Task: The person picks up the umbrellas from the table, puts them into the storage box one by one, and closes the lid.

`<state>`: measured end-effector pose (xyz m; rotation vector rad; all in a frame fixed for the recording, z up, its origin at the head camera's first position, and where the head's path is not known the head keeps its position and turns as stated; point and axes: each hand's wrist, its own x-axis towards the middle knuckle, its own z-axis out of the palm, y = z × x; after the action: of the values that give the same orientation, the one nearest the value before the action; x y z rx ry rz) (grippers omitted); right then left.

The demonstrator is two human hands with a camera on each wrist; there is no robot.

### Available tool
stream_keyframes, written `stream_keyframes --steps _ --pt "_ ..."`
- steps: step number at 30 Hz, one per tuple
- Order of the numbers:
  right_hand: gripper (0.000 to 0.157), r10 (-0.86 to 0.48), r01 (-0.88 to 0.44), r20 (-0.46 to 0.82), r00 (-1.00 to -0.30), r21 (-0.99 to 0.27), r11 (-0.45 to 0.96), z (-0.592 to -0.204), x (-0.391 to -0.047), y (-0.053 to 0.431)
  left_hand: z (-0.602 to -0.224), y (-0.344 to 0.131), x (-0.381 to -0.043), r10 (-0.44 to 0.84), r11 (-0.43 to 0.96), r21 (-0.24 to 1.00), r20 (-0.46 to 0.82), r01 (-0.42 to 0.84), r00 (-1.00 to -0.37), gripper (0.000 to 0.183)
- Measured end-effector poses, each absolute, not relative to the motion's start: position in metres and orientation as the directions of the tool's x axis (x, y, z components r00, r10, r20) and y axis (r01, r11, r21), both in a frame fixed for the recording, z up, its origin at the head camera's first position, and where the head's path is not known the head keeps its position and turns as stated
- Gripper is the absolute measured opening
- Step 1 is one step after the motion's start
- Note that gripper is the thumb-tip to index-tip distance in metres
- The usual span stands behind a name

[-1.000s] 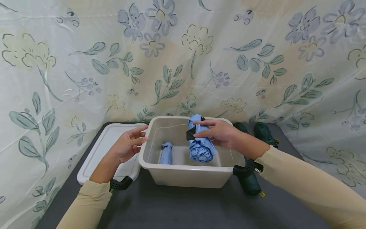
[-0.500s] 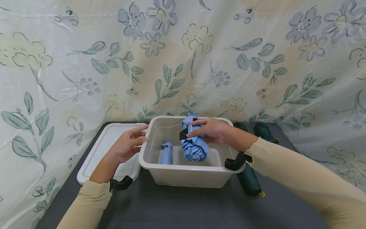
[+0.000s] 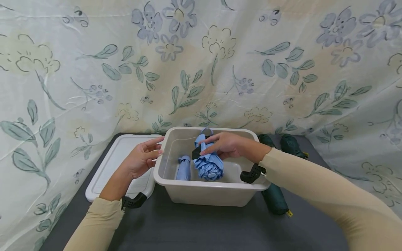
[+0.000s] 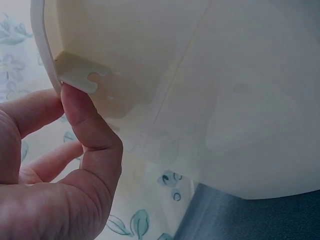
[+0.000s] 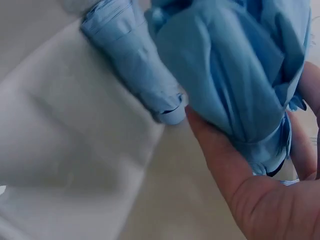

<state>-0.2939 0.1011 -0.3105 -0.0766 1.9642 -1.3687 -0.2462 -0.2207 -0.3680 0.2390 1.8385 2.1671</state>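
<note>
My right hand (image 3: 230, 144) grips a bundled light blue folding umbrella (image 3: 209, 167) over the inside of a beige plastic bin (image 3: 207, 195). In the right wrist view the thumb and fingers clasp this umbrella's loosely gathered fabric (image 5: 235, 65). A second blue folding umbrella (image 3: 183, 170), slimmer and neatly wrapped, lies on the bin floor to its left. With thumb and fingertips, my left hand (image 3: 142, 157) pinches the bin's left rim. That pinch shows closely in the left wrist view, thumb (image 4: 95, 130) on the inner side.
A white lid (image 3: 117, 167) lies flat left of the bin on the dark grey table (image 3: 188, 226). Right of the bin are dark green rolled bundles (image 3: 276, 200) with yellow tags, partly behind the right arm. A floral curtain (image 3: 194, 69) hangs behind.
My right hand has carried the bundled umbrella leftward, closer to the slim umbrella, and slightly lower in the bin. The left hand has stayed on the rim.
</note>
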Motion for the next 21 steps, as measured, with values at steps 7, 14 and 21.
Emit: stream_keyframes --steps 7,14,21 --pt "0.050 -0.446 0.319 -0.546 -0.709 -0.813 0.488 -0.327 -0.299 0.094 -0.369 -0.223 -0.245 0.314 -0.124 0.986 -0.067 -0.111 -0.947 0.065" --pt "0.047 -0.427 0.327 -0.539 -0.726 -0.817 0.475 -0.339 -0.301 0.087 -0.369 -0.223 -0.245 0.317 -0.118 0.987 -0.069 -0.112 -0.946 0.066" --pt "0.046 -0.396 0.318 -0.539 -0.744 -0.806 0.499 -0.344 -0.302 0.079 -0.368 -0.223 -0.246 0.328 -0.130 0.986 -0.060 -0.108 -0.943 0.066"
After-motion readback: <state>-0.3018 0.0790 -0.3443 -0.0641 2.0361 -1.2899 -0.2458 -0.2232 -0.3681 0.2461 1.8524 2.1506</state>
